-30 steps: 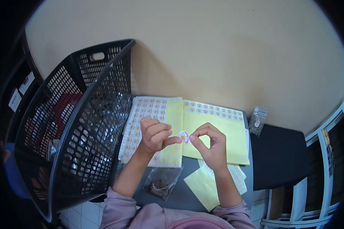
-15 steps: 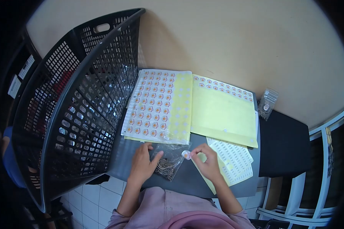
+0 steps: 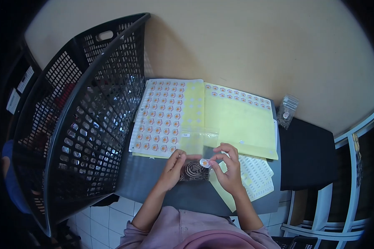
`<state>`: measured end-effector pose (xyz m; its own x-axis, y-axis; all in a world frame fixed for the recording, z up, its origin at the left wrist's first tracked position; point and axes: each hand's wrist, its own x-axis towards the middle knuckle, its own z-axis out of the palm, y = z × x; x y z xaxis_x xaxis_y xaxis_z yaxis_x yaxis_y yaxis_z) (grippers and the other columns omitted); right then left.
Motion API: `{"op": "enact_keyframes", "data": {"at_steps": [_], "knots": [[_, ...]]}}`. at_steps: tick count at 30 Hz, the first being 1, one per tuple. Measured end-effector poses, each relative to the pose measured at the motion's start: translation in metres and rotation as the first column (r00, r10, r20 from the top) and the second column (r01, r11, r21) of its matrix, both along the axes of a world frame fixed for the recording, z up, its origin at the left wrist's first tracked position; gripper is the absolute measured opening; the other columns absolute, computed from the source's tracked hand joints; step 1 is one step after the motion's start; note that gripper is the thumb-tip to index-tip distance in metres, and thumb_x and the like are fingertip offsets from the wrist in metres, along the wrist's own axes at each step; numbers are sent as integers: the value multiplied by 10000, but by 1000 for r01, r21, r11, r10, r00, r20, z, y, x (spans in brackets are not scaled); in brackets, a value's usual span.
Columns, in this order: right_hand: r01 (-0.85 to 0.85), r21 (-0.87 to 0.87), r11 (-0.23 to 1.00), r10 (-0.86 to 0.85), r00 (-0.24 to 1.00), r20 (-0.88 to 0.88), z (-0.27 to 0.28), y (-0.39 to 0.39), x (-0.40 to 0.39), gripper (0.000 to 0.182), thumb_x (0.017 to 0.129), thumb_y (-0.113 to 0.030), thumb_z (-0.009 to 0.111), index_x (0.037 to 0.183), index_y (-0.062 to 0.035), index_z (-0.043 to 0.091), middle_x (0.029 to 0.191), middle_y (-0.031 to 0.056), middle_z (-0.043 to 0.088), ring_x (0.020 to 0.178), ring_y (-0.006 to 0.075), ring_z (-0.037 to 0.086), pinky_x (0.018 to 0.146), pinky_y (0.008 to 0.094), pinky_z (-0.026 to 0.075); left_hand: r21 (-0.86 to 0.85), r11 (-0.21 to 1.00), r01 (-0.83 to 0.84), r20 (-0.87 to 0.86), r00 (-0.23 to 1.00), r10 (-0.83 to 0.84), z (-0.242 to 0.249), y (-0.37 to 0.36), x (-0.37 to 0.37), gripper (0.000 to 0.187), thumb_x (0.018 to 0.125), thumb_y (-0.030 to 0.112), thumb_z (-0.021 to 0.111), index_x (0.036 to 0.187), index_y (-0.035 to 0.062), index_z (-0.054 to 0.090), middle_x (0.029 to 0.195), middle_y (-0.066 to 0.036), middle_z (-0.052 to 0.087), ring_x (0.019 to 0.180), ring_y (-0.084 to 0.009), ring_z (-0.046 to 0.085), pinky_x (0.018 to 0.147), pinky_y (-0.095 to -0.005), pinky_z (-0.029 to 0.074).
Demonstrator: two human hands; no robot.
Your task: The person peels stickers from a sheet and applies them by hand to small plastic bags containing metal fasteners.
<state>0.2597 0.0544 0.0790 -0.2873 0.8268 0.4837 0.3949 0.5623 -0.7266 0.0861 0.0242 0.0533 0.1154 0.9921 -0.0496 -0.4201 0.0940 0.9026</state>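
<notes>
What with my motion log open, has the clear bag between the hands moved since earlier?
Yes: the bag shifted up and right in view, its top now overlapping the left sticker sheet.

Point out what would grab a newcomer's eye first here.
The tall black basket looming at the left probably catches the eye first. Next come the sheets of round stickers on the grey table, then the clear bag between the left hand and right hand.

Nothing can be read; the print on the sticker sheet [image 3: 135, 137] (rows of round labels [image 3: 164, 101]) is too small.
</notes>
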Motion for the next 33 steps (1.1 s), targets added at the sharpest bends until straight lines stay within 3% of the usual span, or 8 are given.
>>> {"op": "enact_keyframes", "data": {"at_steps": [2, 4, 8, 19, 27, 30, 32, 33], "knots": [[12, -23, 1000, -11, 1000, 13, 8, 2, 2, 66, 693, -91, 630, 719, -55, 581, 969, 63, 516, 1094, 316, 375, 910, 414, 297, -119, 992, 33, 163, 986, -13, 8, 6, 9, 260, 932, 185, 275, 945, -7, 450, 998, -158, 549, 948, -181, 531, 808, -289, 438], [57, 84, 995, -68, 989, 129, 12, 5, 4, 69, 696, -89, 625, 740, -69, 576, 1007, 69, 513, 1116, 318, 354, 921, 411, 276, -110, 992, 69, 141, 989, -53, 6, 10, 12, 273, 932, 189, 274, 983, -10, 454, 1002, -156, 547, 950, -178, 529, 807, -284, 438], [52, 82, 995, -67, 980, 189, 14, 9, 10, 59, 703, -93, 622, 735, -78, 575, 1029, 58, 508, 1149, 321, 321, 939, 409, 249, -94, 986, 139, 117, 985, -127, -3, 13, 16, 308, 929, 190, 285, 1074, -20, 459, 1008, -137, 546, 941, -170, 531, 800, -272, 437], [-142, 0, 990, 134, 935, 329, 29, 27, 22, 69, 718, -112, 617, 729, -77, 559, 1064, 22, 484, 1193, 328, 255, 972, 444, 220, -149, 971, 188, 107, 979, -173, -1, 20, 19, 323, 928, 201, 298, 1059, -30, 483, 943, -103, 560, 870, -138, 552, 750, -245, 455], [-149, 70, 986, 106, 900, 424, 32, 31, 22, 96, 707, -118, 616, 745, -85, 535, 1076, 24, 460, 1193, 331, 251, 1004, 516, 168, -101, 985, 142, 127, 983, -129, -1, 22, 23, 311, 924, 200, 314, 1039, -26, 494, 938, -88, 561, 859, -130, 554, 737, -240, 459], [-145, 100, 984, 83, 880, 467, 35, 30, 21, 120, 701, -130, 625, 754, -89, 525, 1098, 34, 447, 1195, 334, 247, 1005, 526, 159, -103, 977, 187, 138, 975, -172, -1, 24, 22, 239, 897, 160, 402, 1021, -18, 504, 932, -73, 570, 848, -116, 555, 733, -233, 455], [-144, 105, 984, 75, 869, 489, 37, 27, 20, 134, 699, -140, 631, 760, -90, 522, 1113, 42, 440, 1195, 337, 244, 1005, 528, 152, 14, 993, 115, -103, 988, -113, 2, 25, 26, 190, 844, 92, 504, 1001, -14, 511, 919, -61, 581, 841, -98, 553, 726, -226, 453], [-127, 105, 986, 61, 871, 487, 38, 25, 20, 148, 694, -150, 637, 766, -93, 522, 1126, 53, 435, 1196, 341, 242, 1006, 528, 146, 14, 993, 117, -104, 988, -115, 3, 25, 26, 190, 844, 92, 504, 1001, -14, 511, 919, -61, 581, 841, -98, 553, 726, -226, 453]]}}
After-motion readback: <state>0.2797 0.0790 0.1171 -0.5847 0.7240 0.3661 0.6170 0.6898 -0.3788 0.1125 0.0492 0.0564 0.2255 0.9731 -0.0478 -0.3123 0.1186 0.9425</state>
